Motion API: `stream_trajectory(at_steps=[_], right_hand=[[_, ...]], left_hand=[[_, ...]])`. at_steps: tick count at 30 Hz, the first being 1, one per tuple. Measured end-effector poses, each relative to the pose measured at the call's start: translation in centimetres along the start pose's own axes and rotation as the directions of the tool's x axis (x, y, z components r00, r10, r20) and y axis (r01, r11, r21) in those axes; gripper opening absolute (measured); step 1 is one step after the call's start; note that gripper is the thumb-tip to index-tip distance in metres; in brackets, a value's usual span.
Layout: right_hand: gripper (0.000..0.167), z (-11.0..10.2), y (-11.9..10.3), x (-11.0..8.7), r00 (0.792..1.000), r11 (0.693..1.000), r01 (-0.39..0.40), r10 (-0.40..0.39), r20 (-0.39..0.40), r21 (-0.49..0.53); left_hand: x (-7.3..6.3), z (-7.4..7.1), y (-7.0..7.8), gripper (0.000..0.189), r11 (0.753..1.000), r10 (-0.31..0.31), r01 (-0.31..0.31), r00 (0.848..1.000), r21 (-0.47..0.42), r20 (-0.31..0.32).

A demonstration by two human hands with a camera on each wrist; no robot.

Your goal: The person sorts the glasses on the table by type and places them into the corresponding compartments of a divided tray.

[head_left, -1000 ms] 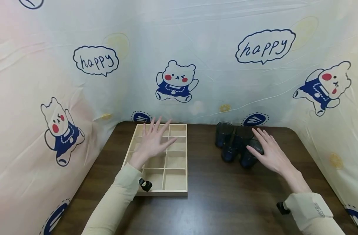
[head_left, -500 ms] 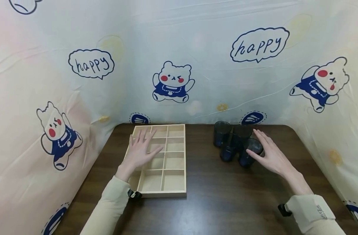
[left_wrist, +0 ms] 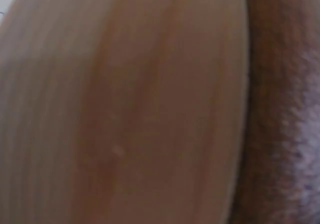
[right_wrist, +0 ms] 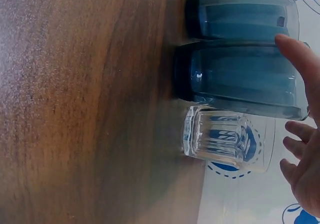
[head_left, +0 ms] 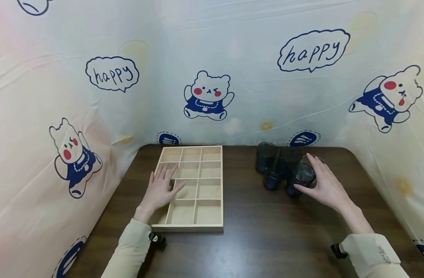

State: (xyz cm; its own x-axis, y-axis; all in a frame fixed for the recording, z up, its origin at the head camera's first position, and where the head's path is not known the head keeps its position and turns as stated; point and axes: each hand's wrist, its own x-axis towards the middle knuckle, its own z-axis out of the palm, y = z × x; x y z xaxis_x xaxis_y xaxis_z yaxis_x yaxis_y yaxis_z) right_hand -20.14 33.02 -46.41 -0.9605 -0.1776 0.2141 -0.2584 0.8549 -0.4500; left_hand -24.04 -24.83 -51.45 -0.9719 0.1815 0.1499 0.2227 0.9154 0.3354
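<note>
Near the right end of the table, several dark blue glasses (head_left: 266, 156) stand upright, close together. My right hand (head_left: 328, 189) is at the nearest right one, the front glass (right_wrist: 240, 77). Its thumb lies along one side near the rim and the fingers sit on the other side, not closed round it; firm contact is unclear. A clear ribbed glass (right_wrist: 220, 136) shows beside it in the right wrist view. My left hand (head_left: 159, 193) spreads its fingers over the left side of a wooden divided tray (head_left: 208, 212), holding nothing.
The tray's wooden side (left_wrist: 165, 109) fills the left wrist view, blurred. A dark brown table (head_left: 253, 227) carries everything. Pale cloth (head_left: 253, 96) with printed bears and "happy" bubbles rises behind and at both sides.
My left hand has drawn back toward me and left, from the tray's far part to its left edge. My right hand has shifted slightly around the front glass, its thumb lower.
</note>
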Motion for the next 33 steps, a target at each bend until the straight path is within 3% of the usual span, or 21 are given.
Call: stream_trajectory(at_steps=[8, 15, 21, 24, 29, 33], right_hand=[[0.119, 0.3, 0.0, -0.2, 0.995, 0.996, -0.075, 0.072, 0.067, 0.044], [0.118, 0.4, -0.2, -0.3, 0.994, 0.992, -0.095, 0.090, 0.066, 0.080], [0.121, 1.1, 0.0, -0.1, 0.996, 0.991, -0.090, 0.091, -0.001, 0.103], [0.113, 1.7, -0.2, 0.1, 0.994, 0.986, -0.089, 0.097, -0.053, 0.140], [0.100, 2.4, -0.6, 0.0, 0.980, 0.960, -0.155, 0.178, -0.083, 0.232], [0.102, 2.8, -0.9, -0.5, 0.967, 0.943, -0.196, 0.231, -0.105, 0.270]], left_hand=[[0.0, 1.1, -0.7, 0.086, 1.000, -0.013, 0.013, 1.000, 0.010, 0.011], [0.0, 1.3, -0.5, 0.085, 0.997, -0.026, 0.024, 0.999, 0.074, 0.030], [0.1, 1.5, -0.4, 0.086, 0.996, -0.025, 0.023, 0.999, 0.092, 0.024], [0.1, 1.5, -0.5, 0.085, 0.996, -0.029, 0.027, 0.999, 0.089, 0.020], [0.0, 1.6, -0.6, 0.084, 0.996, -0.033, 0.031, 0.999, 0.085, 0.016], [0.0, 1.8, -0.6, 0.084, 0.996, -0.034, 0.032, 0.999, 0.081, 0.023]])
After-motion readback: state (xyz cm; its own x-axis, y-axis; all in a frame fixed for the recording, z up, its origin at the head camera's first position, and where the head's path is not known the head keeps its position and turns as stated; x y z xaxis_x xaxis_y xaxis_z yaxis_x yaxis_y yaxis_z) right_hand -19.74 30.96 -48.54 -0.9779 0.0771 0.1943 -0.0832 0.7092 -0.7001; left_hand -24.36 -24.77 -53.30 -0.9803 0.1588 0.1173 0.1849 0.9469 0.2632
